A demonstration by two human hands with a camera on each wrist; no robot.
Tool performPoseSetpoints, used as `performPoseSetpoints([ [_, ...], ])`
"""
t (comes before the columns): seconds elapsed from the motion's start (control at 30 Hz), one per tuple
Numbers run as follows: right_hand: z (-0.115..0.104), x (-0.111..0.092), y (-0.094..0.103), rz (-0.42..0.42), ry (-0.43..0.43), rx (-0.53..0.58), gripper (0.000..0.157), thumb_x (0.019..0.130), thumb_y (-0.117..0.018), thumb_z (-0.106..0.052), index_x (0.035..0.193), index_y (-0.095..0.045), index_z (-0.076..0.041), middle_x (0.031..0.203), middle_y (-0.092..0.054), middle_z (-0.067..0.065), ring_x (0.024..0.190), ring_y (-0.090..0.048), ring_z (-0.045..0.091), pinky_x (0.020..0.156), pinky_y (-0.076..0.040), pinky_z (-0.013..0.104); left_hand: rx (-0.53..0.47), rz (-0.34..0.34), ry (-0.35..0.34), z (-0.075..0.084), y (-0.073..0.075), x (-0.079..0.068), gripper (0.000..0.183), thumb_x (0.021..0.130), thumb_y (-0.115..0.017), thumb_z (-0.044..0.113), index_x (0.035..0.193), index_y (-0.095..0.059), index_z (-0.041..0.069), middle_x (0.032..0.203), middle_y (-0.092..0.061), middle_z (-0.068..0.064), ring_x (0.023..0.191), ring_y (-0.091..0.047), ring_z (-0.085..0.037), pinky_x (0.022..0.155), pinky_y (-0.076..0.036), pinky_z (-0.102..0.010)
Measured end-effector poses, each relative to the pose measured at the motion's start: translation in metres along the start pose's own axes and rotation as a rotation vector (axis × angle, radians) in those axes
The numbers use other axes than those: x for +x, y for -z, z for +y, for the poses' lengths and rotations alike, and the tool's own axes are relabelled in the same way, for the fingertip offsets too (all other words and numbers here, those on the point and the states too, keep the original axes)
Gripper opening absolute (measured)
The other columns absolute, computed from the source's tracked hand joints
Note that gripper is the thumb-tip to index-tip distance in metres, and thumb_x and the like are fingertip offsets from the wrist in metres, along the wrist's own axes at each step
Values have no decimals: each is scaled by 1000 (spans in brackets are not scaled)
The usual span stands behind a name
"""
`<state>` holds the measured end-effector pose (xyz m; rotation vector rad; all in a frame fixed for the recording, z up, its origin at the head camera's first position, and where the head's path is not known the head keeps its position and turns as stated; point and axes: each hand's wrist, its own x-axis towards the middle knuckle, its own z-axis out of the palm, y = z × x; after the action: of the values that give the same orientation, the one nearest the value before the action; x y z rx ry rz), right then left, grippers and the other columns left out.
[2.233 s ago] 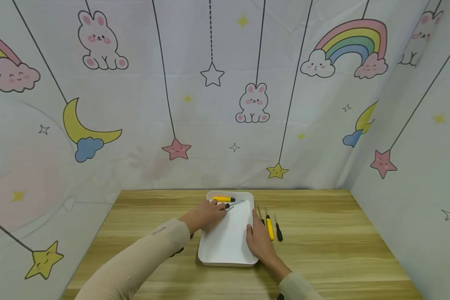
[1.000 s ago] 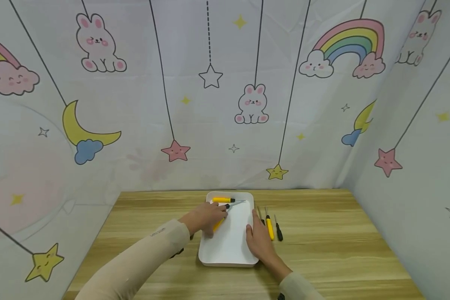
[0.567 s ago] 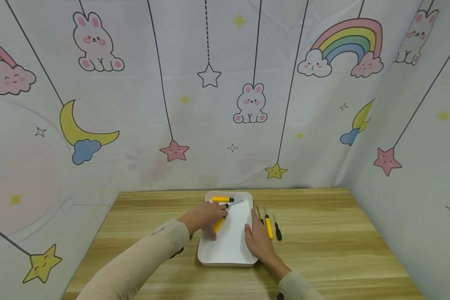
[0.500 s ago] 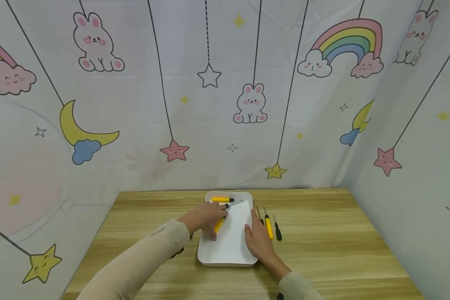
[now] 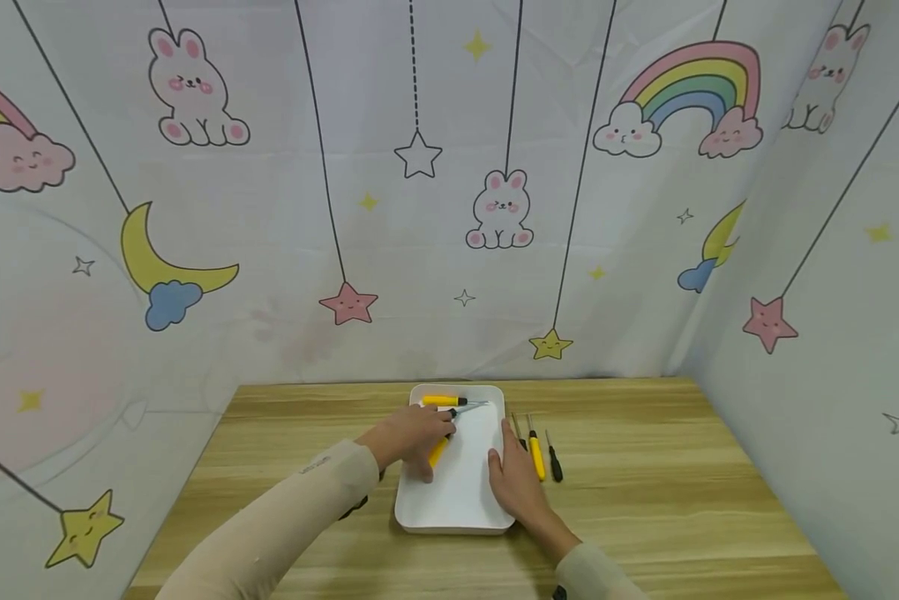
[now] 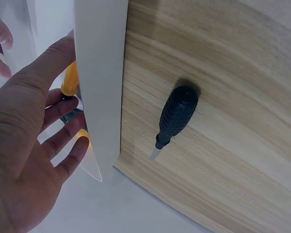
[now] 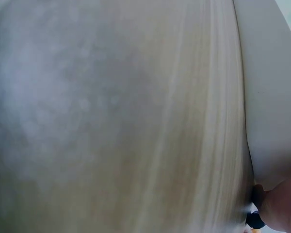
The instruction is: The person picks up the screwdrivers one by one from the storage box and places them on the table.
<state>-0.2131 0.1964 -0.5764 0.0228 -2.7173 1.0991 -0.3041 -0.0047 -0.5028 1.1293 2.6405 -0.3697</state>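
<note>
My left hand (image 5: 417, 433) is inside the white tray (image 5: 456, 512), at its left wall, with thumb and fingers spread apart. Between them lies a yellow-handled screwdriver (image 5: 439, 452); in the left wrist view its yellow handle (image 6: 70, 80) shows beside the loosely bent fingers. Past the fingertips lies another screwdriver (image 5: 464, 409), its handle covered by the hand. A further yellow-handled screwdriver (image 5: 442, 400) lies along the tray's far end. My right hand (image 5: 518, 479) holds the tray's right wall, thumb over the rim on the inner side and fingers along the outside.
To the tray's right on the wooden table (image 5: 659, 492) lie a yellow screwdriver (image 5: 536, 457), a small black one (image 5: 555, 464), and one (image 5: 520, 433) partly behind the right hand. A black-handled screwdriver (image 6: 177, 114) lies left of the tray. A printed curtain (image 5: 419, 250) hangs behind.
My left thumb has moved away from the fingers, toward me, baring the yellow handle that the hand covered before. The right hand and the tray stay in place.
</note>
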Motion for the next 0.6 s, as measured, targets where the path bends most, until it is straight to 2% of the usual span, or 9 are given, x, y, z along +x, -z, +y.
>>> performPoseSetpoints([
  [0.23, 2, 0, 0, 8, 9, 2, 58, 111, -51, -13, 162, -33, 7, 157, -48, 28, 142, -50, 45, 116, -41, 61, 34, 23, -27, -2, -1, -1, 84, 76, -90, 60, 145, -62, 23, 141, -63, 3, 119, -59, -20, 108, -52, -40],
  [0.6, 2, -1, 2, 15, 59, 22, 50, 114, -42, -8, 160, -34, 10, 158, -47, 29, 142, -50, 45, 116, -42, 59, 48, 22, -24, -2, -2, -2, 85, 76, -89, 62, 146, -62, 22, 142, -63, 3, 119, -59, -20, 108, -51, -40],
])
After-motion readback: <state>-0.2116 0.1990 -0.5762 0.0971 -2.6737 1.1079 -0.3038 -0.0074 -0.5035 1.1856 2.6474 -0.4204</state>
